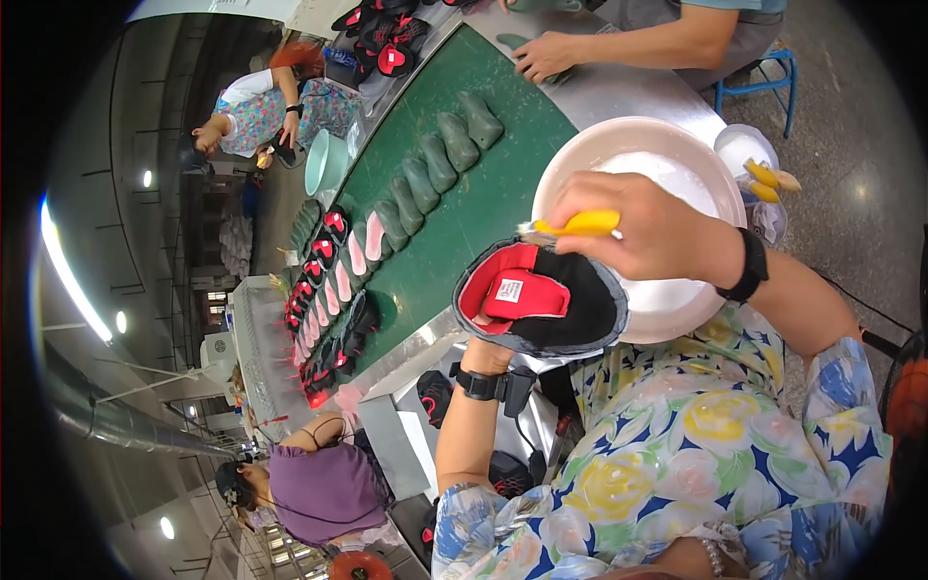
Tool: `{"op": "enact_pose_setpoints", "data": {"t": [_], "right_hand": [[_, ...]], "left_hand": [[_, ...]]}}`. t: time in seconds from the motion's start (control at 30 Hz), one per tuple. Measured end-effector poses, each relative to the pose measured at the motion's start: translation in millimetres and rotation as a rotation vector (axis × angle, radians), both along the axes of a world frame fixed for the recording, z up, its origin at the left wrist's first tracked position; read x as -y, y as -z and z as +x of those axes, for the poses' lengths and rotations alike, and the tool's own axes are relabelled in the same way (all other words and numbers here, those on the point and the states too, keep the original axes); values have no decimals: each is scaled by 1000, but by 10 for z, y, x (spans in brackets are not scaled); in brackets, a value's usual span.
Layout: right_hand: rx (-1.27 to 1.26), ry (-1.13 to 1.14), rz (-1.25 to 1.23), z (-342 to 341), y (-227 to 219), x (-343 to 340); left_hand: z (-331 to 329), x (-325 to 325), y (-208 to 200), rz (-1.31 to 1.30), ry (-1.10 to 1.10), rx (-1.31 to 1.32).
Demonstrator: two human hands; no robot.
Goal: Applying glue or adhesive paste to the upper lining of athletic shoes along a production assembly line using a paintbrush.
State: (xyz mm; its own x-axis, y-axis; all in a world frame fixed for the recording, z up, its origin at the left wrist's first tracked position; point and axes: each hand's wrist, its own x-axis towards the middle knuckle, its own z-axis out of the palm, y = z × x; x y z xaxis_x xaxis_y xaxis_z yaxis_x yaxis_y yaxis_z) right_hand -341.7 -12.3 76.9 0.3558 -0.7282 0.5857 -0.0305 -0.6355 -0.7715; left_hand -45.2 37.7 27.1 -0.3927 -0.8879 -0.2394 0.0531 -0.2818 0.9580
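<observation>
The left hand (491, 354), at the center of the frame, is gripping the lower-left edge of a shoe upper (590, 302); most of its fingers are being hidden by the part. The upper is lying tilted, just below the frame's center, with its red-and-black interior facing the camera. The right hand (633, 224), right of center, is closing around a yellow-handled brush (588, 223). The bristle end is pointing left at the top rim of the upper; contact cannot be confirmed. Behind the right hand, a pale pink basin (619, 130) is holding white liquid. A clear container (732, 136) at the upper right is holding further yellow-handled tools (762, 175). Gray-green foot-shaped forms (458, 142) are standing in a diagonal row on the green work surface (435, 278), upper center.
</observation>
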Motion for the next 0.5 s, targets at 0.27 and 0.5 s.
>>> {"op": "enact_pose_setpoints", "data": {"t": [0.27, 0.5], "right_hand": [[-316, -118, 18, -51, -81, -5], [-263, -2, 122, 19, -35, -43]], "left_hand": [[106, 8, -39, -81, -47, 32], [201, 90, -19, -177, -73, 90]]}}
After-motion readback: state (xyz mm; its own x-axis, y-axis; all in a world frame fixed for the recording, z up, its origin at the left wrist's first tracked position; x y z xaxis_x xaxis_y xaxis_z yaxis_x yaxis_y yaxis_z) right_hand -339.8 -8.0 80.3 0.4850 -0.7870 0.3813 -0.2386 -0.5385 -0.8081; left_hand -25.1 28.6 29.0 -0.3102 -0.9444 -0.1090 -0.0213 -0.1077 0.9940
